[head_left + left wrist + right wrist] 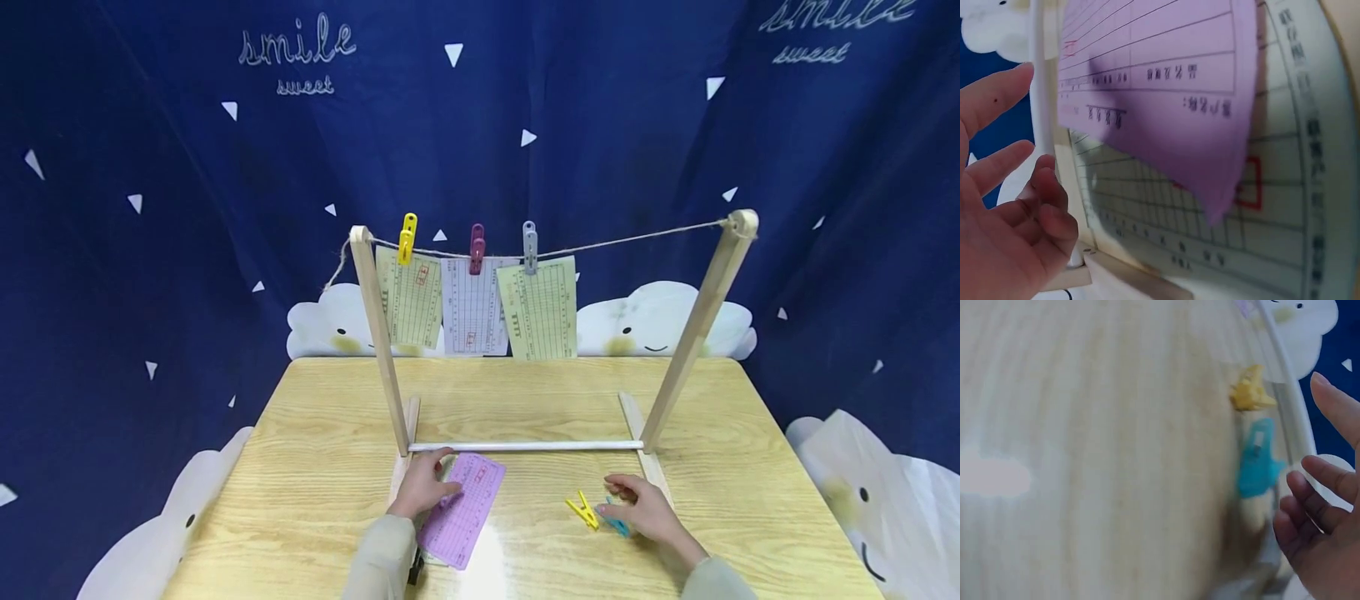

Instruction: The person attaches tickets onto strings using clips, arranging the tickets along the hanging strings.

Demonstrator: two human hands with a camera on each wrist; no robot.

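Observation:
A pink printed slip (467,512) lies on the table over a pale green slip (1160,206), whose red stamp shows past the pink corner in the left wrist view. My left hand (425,483) hovers at the slips' left side, thumb and fingers spread apart, nothing between them. To the right, a teal clothespin (617,520) rests on the table beside a yellow clothespin (583,510). My right hand (643,506) is right over the teal one, its thumb and fingers apart; in the right wrist view the clothespin (1259,461) sits free of the fingertips.
A wooden frame with a left post (381,342) and right post (697,333) carries a string (637,240). Yellow (407,240), dark red (477,250) and grey (530,248) clothespins hold three slips on it. A white bar (525,447) joins the feet.

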